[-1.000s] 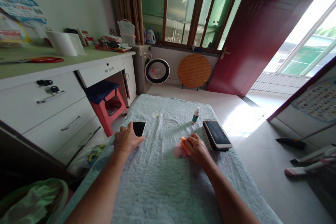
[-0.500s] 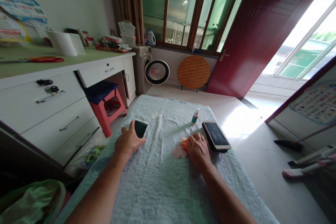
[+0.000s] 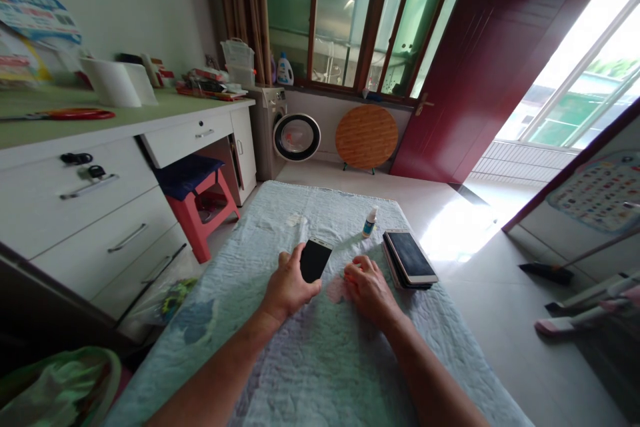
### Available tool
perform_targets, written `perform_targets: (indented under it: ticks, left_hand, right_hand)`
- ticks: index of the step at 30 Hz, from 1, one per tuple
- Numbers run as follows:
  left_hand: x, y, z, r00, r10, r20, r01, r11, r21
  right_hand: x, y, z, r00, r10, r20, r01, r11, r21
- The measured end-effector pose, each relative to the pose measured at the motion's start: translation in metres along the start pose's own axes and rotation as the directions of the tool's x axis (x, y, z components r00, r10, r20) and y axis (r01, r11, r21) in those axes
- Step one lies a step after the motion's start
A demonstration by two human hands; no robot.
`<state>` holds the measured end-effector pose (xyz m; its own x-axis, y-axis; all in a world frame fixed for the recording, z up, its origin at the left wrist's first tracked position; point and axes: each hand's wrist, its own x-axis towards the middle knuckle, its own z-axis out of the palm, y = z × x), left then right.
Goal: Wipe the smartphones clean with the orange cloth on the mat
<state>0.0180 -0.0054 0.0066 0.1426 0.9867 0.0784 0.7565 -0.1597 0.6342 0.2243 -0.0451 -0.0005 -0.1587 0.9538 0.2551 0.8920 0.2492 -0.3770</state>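
Observation:
My left hand [image 3: 289, 287] grips a black-screened phone [image 3: 315, 259] and holds it over the middle of the pale quilted table cover [image 3: 320, 360]. My right hand [image 3: 367, 287] lies beside it, fingers curled over an orange cloth that is almost wholly hidden now. A pink patch [image 3: 336, 290] shows on the cover between the hands. To the right lies a stack of phones [image 3: 409, 259], the top one with a gold rim. A small spray bottle [image 3: 370, 222] stands behind them.
White drawers [image 3: 85, 213] line the left wall, with a red stool [image 3: 197, 193] tucked beside them. A washing machine [image 3: 295, 133] and a round wooden tabletop [image 3: 367, 136] stand at the back. Brooms [image 3: 575, 280] lie on the floor at right. A green bag [image 3: 55, 387] sits at lower left.
My left hand has carried the phone from the cover's left edge rightward to the middle, close to my right hand. My right hand has closed further over the orange cloth.

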Motion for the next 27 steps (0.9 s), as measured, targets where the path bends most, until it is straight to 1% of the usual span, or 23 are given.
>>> perform_targets:
  ticks: [3, 6, 9, 12, 14, 16, 19, 21, 24, 27]
  left_hand:
    - [-0.001, 0.001, 0.003, 1.0, 0.003, -0.006, -0.002, 0.999, 0.053]
    - [-0.002, 0.001, 0.005, 1.0, -0.002, 0.017, 0.0, 0.994, 0.111]
    - [-0.002, -0.001, 0.006, 0.998, 0.028, 0.055, -0.035, 0.991, 0.127]
    - [-0.002, -0.006, 0.006, 0.989, 0.113, 0.099, -0.123, 0.988, 0.093]
    - [-0.001, -0.01, 0.005, 0.978, 0.168, 0.12, -0.177, 0.982, 0.062]
    - [0.0, -0.012, 0.003, 0.968, 0.202, 0.148, -0.208, 0.978, 0.026]
    - [0.0, -0.014, 0.0, 0.948, 0.229, 0.222, -0.232, 0.973, -0.012]
    - [-0.001, -0.014, -0.003, 0.934, 0.229, 0.274, -0.237, 0.971, -0.002]
    - [-0.003, -0.016, -0.005, 0.921, 0.216, 0.325, -0.237, 0.971, 0.028]
    - [-0.003, -0.018, -0.006, 0.918, 0.234, 0.321, -0.252, 0.968, 0.015]
  right_hand:
    - [0.002, 0.001, 0.002, 1.0, -0.009, -0.025, 0.011, 0.998, 0.062]
    - [0.003, 0.001, 0.003, 0.997, 0.014, -0.074, 0.001, 0.98, 0.197]
    - [0.004, -0.001, 0.003, 0.99, 0.087, -0.115, -0.043, 0.938, 0.345]
    - [0.004, -0.001, 0.004, 0.98, 0.174, -0.099, -0.121, 0.908, 0.4]
    - [0.005, 0.001, 0.004, 0.979, 0.184, -0.093, -0.138, 0.919, 0.37]
    - [0.006, 0.003, 0.005, 0.983, 0.152, -0.108, -0.112, 0.945, 0.306]
    - [0.007, 0.005, 0.006, 0.988, 0.081, -0.133, -0.054, 0.979, 0.197]
    - [0.007, 0.005, 0.005, 0.99, 0.049, -0.13, -0.029, 0.989, 0.147]
    - [0.006, 0.004, 0.002, 0.996, 0.022, -0.088, -0.013, 0.995, 0.104]
    - [0.003, 0.003, -0.002, 1.0, -0.001, -0.025, 0.002, 0.999, 0.048]
